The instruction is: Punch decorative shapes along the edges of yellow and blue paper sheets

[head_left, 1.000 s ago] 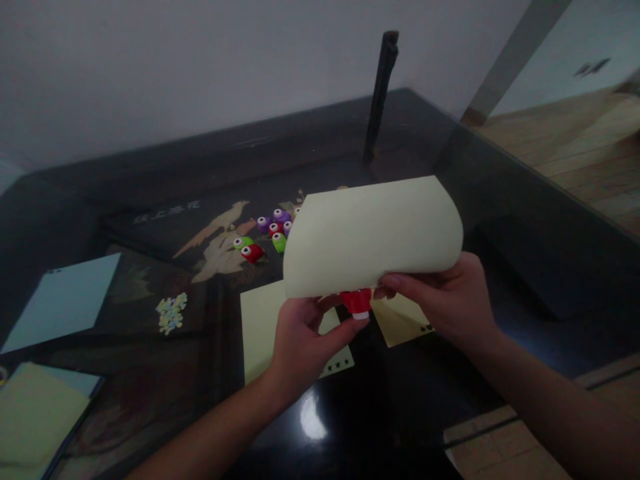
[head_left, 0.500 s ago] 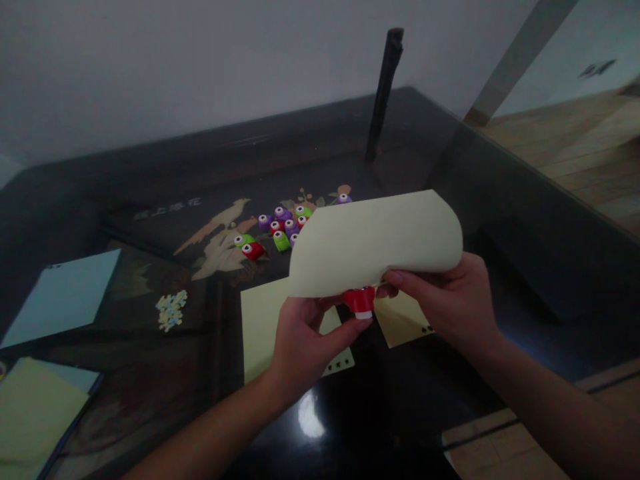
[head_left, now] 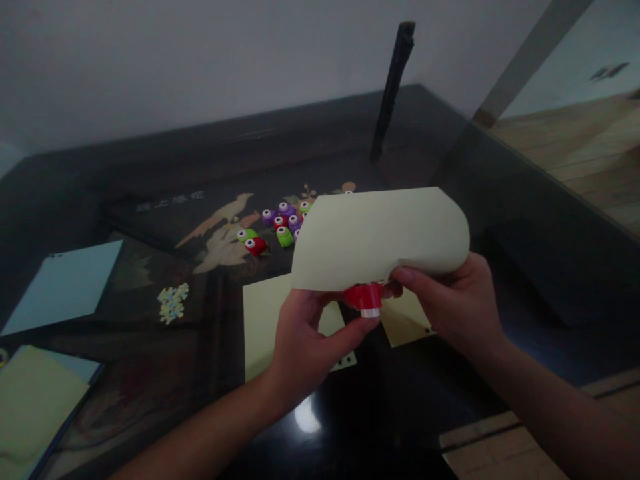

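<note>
My left hand (head_left: 313, 337) is closed around a small red craft punch (head_left: 366, 297), with the thumb against its white button. A curled sheet of pale yellow paper (head_left: 380, 233) has its lower edge at the punch. My right hand (head_left: 453, 300) pinches that edge just right of the punch, thumb on top and fingers mostly hidden beneath. Under my hands lie a pale yellow sheet (head_left: 265, 327) and a yellower sheet (head_left: 405, 320), both with small punched holes near an edge.
Several purple, green and red punches (head_left: 284, 235) stand behind the paper. A heap of tiny paper cut-outs (head_left: 173, 302) lies to the left, near a light blue sheet (head_left: 65, 287) and a stack of yellow and blue paper (head_left: 43, 400). A dark post (head_left: 393, 93) rises at the back.
The camera view has shifted slightly. Both hands keep hold of the paper and the red punch, and the punch's white button shows a little more now.
</note>
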A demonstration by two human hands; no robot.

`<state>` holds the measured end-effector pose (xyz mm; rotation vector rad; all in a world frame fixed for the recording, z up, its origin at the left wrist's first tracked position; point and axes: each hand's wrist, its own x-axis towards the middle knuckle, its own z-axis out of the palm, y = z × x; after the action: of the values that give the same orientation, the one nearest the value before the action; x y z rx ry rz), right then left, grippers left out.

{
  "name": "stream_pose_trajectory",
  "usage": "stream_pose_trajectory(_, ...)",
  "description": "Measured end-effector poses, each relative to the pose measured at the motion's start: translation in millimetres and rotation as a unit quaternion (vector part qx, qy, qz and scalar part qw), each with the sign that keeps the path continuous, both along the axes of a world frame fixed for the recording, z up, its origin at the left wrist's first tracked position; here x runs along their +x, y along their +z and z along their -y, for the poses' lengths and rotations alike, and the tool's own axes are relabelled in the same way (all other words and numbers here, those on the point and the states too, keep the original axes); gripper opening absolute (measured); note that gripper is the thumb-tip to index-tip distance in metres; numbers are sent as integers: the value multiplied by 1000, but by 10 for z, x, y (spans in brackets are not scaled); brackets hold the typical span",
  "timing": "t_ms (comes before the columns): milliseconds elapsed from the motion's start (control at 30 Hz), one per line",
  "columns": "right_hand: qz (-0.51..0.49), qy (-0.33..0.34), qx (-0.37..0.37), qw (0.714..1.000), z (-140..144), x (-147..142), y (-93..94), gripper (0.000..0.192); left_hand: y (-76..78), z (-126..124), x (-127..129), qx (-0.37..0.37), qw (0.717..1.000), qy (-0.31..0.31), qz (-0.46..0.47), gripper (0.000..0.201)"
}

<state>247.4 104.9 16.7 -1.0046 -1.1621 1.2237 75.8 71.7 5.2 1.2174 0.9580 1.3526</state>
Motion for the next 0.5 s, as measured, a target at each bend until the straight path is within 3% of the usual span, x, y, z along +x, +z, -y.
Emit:
stream_pose_trajectory(300,38,-5,31,999,-4,2,13,8,98,-33,14,-40,996,-17,75,52)
stream_pose_trajectory(500,205,-22,151,967,-2,11,158,8,92,-93,1,-134,975,-50,172,38)
